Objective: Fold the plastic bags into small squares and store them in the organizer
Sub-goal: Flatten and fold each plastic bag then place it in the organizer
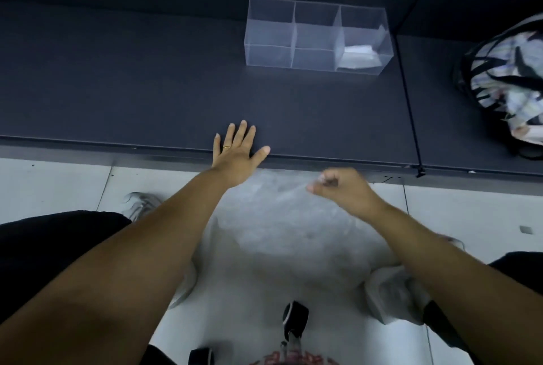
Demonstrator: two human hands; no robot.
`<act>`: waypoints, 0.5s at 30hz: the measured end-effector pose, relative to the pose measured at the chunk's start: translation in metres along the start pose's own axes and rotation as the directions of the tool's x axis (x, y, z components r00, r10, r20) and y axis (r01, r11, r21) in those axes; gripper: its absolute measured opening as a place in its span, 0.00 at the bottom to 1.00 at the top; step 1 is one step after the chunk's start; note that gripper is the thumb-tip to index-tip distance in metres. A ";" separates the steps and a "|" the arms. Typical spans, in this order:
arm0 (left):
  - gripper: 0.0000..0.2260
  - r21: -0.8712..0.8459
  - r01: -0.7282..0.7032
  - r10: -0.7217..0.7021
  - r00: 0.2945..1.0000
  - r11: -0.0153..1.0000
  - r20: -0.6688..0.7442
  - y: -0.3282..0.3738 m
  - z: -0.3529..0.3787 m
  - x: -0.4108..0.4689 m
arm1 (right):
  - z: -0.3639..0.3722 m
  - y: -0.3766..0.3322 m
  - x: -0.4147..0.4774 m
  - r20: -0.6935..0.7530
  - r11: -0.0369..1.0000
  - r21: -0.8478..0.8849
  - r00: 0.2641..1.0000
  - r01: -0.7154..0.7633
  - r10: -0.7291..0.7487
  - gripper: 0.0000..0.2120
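A clear plastic bag (279, 217) hangs off the front edge of the dark table (147, 94) and spreads down toward the floor. My right hand (338, 185) pinches the bag's top edge just below the table rim. My left hand (238, 150) lies flat with fingers spread on the table's front edge, beside the bag's upper left corner. Farther back stands the clear organizer (317, 35) with several compartments. Its right front compartment holds a folded white bag (360, 54).
A mesh basket (505, 76) stuffed with crumpled plastic bags sits at the table's right side. A black cord (408, 94) runs across the table toward its front edge. Pale floor tiles (58, 185), my shoes and chair casters (295, 317) lie below.
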State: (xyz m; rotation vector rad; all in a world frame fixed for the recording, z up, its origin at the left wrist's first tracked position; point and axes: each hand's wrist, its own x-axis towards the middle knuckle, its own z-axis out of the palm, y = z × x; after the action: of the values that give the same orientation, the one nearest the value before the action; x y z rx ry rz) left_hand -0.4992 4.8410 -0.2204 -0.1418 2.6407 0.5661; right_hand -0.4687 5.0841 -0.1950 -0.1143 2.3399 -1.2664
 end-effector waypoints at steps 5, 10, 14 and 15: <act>0.39 -0.672 0.092 0.211 0.911 0.735 0.356 0.040 -0.056 -0.029 | -0.063 -0.061 0.003 -0.094 0.975 0.211 0.994 0.070 -0.052 0.18; 0.12 -0.631 -0.040 0.181 0.970 0.775 0.160 0.058 -0.064 -0.042 | -0.100 -0.069 0.008 -0.292 0.984 0.175 0.956 0.018 0.034 0.19; 0.12 -0.749 0.129 0.024 0.981 0.650 0.190 0.046 -0.067 -0.045 | -0.126 -0.052 0.009 -0.527 0.994 0.079 0.843 -0.082 0.111 0.14; 0.14 -0.778 0.173 -0.025 0.980 0.603 0.199 0.044 -0.066 -0.043 | -0.128 -0.051 0.007 -0.563 0.997 0.059 0.823 -0.057 0.080 0.16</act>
State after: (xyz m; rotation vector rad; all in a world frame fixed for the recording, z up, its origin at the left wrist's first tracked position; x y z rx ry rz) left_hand -0.4943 4.8539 -0.1313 -0.4794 1.9978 1.6115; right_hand -0.5385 5.1516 -0.0976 0.4171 2.7709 -1.4582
